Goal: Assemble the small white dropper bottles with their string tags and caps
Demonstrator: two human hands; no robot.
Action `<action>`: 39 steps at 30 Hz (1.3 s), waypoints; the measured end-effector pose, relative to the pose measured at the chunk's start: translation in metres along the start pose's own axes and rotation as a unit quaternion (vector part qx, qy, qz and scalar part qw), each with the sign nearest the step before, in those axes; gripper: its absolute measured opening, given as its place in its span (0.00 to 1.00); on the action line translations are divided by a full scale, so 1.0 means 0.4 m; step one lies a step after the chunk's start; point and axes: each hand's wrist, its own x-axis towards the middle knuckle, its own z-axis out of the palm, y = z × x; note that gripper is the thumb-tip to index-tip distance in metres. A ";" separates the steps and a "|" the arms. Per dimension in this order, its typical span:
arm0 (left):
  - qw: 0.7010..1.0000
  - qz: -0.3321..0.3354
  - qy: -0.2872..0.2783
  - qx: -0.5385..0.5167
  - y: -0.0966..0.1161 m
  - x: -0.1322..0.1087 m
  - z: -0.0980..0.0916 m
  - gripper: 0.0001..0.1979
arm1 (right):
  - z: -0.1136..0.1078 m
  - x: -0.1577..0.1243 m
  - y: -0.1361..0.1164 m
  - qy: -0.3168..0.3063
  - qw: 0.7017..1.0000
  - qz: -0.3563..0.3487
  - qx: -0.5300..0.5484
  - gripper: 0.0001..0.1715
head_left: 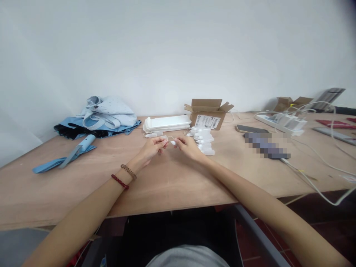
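Over the middle of the wooden table, my left hand (154, 147) has its fingertips pinched on one end of a thin white loop (170, 137). My right hand (187, 145) pinches a small white piece (172, 142) at the loop's other end. The two hands are a short gap apart. Just behind my left hand lies a translucent white tube (155, 135) with a string. Several similar tubes (205, 139) lie in a pile behind and to the right of my right hand.
A stack of white sheets or bags (168, 123) and an open cardboard box (207, 115) stand behind. At left are a pale bag (108, 111) and folded blue umbrella (80, 146). Phones (251, 129), a power strip (280, 124) and cables lie at right.
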 end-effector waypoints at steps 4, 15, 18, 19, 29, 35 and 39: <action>1.000 -0.002 0.002 0.005 -0.004 0.001 0.000 0.15 | 0.000 0.001 0.000 -0.012 1.000 -0.002 -0.005 0.19; 0.995 0.026 0.018 0.095 -0.011 -0.001 0.003 0.14 | 0.008 -0.009 0.006 -0.028 0.984 -0.064 -0.164 0.16; 0.987 0.042 0.023 0.155 -0.017 -0.006 0.007 0.13 | 0.010 -0.016 0.010 -0.039 0.974 -0.077 -0.207 0.15; 0.982 0.054 0.025 0.177 -0.017 -0.009 0.009 0.12 | 0.010 -0.019 0.011 -0.042 0.973 -0.078 -0.212 0.15; 0.968 0.099 0.033 0.229 0.009 -0.029 0.030 0.06 | 0.014 -0.030 0.016 -0.034 0.981 -0.095 -0.168 0.15; 0.968 0.094 0.027 0.231 0.010 -0.031 0.035 0.05 | 0.011 -0.032 0.019 -0.025 0.982 -0.111 -0.151 0.15; 0.971 0.088 0.019 0.222 0.009 -0.032 0.037 0.06 | 0.012 -0.033 0.018 -0.017 0.983 -0.114 -0.143 0.15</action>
